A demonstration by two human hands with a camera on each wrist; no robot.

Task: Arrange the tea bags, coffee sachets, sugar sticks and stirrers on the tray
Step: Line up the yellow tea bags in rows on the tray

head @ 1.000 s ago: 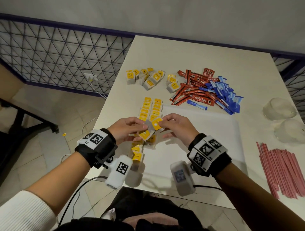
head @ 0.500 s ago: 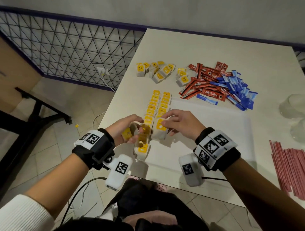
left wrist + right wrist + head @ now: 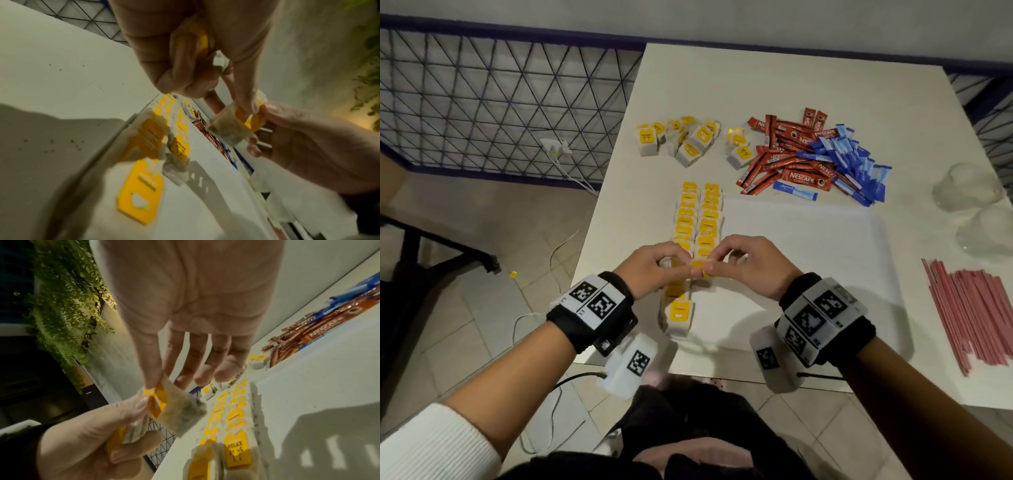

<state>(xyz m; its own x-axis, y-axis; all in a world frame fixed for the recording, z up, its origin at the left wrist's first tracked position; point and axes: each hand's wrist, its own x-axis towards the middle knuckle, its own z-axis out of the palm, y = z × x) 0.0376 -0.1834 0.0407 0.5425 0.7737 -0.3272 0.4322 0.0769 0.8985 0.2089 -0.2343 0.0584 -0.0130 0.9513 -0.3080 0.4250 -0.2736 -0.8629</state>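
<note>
Hands risen together; left hand (image 3: 654,270), right hand (image 3: 750,265) pinch tea bag (image 3: 702,266), crosswise.

"NESCAFE CLASSIC" reads on the red coffee sachets (image 3: 804,180), heaped just beside the blue sugar sticks (image 3: 859,164). "RELAX" stands on a yellow tea bag tag (image 3: 238,451); its smaller print is illegible.
</note>
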